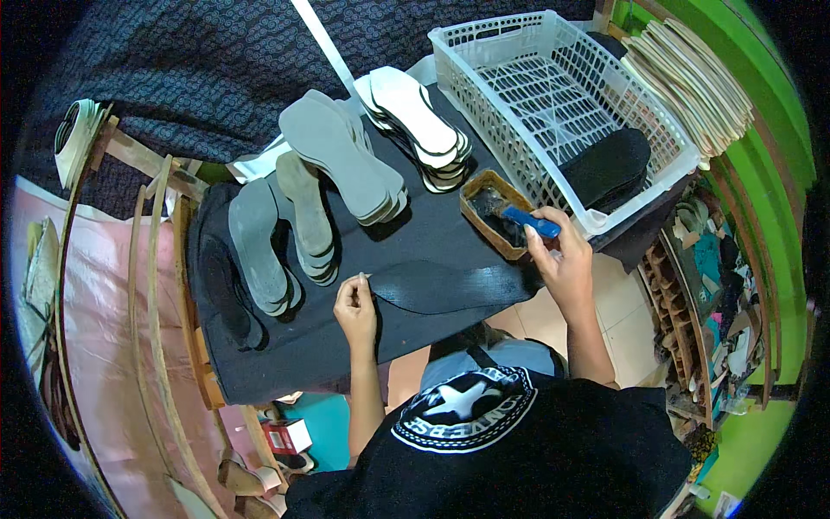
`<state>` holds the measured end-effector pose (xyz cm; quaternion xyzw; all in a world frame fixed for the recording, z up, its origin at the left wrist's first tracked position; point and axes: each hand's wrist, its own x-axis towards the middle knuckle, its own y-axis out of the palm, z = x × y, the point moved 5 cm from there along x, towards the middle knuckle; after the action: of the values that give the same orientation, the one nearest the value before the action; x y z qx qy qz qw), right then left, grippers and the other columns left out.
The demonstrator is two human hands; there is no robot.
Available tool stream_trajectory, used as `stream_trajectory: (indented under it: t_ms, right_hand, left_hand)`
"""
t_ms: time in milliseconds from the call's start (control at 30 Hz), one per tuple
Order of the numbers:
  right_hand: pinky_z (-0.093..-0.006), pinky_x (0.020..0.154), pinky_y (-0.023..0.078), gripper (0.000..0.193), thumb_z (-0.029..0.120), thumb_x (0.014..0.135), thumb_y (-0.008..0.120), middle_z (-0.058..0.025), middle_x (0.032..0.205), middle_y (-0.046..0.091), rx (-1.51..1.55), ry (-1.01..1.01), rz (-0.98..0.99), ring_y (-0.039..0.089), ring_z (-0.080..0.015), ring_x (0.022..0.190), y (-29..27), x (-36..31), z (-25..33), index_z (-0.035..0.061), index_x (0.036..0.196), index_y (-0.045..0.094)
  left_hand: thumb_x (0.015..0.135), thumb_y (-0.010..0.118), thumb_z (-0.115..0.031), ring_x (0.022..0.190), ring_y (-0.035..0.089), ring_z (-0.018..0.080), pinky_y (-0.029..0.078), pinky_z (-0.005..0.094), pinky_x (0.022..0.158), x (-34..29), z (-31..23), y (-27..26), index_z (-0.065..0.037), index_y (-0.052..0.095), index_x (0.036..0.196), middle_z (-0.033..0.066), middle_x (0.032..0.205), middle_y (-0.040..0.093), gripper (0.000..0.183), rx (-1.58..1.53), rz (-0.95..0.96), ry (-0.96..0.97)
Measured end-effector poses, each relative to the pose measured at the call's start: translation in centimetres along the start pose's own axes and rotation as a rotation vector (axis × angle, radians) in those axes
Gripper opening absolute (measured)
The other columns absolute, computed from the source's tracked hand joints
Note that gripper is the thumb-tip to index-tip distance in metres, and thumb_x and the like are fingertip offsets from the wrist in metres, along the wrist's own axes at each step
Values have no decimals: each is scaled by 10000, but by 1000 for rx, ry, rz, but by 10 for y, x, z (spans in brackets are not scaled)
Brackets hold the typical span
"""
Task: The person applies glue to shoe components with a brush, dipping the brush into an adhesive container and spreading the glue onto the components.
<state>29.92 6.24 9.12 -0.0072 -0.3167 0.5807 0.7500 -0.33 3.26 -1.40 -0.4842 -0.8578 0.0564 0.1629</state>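
A shoe-sole-shaped black insole (450, 287) lies across the near part of the dark cloth-covered table, with a wet-looking sheen on its face. My left hand (355, 304) is closed in a pinch at its left end. In my right hand (562, 253) is a blue-handled brush (531, 221), its bristle end down in a small brown-rimmed tub (476, 208) with dark, glossy contents. The tub stands just beyond the insole's right half. My right wrist is close to the insole's right end.
Stacks of grey insoles (333, 147), olive-grey insoles (303, 203), blue-grey insoles (255, 233), white insoles (411, 112) and black insoles (226, 290) stand on the table (259, 368). A white plastic crate (484, 95) at the back right holds black pieces (609, 164). Beige sheets (692, 86) are stacked beyond it.
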Motion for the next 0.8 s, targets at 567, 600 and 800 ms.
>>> stream_trajectory:
  t_ms: [567, 600, 800]
  right_hand:
    - [-233, 553, 434, 205, 115, 765, 589, -98, 769, 555, 168, 153, -21, 537, -124, 613, -3, -7, -8, 4, 918, 511]
    - [-233, 553, 434, 205, 115, 765, 589, -98, 769, 555, 169, 152, -19, 537, -124, 613, -3, -7, -8, 4, 918, 511]
    - [-226, 556, 435, 202, 108, 765, 587, -85, 789, 558, 126, 144, -51, 527, -107, 608, -7, -9, -10, -1, 917, 510]
  left_hand:
    - [837, 499, -132, 551, 367, 29, 303, 172, 482, -2, 3, 1, 26, 544, 788, -21, 647, 460, 171, -63, 1, -24]
    - [838, 496, -126, 555, 371, 31, 307, 172, 485, -1, 3, 0, 27, 543, 792, -20, 650, 463, 167, -41, 2, -14]
    - [837, 496, -122, 566, 385, 32, 322, 173, 496, -2, 5, 1, 26, 542, 799, -14, 674, 477, 160, -84, 6, -34]
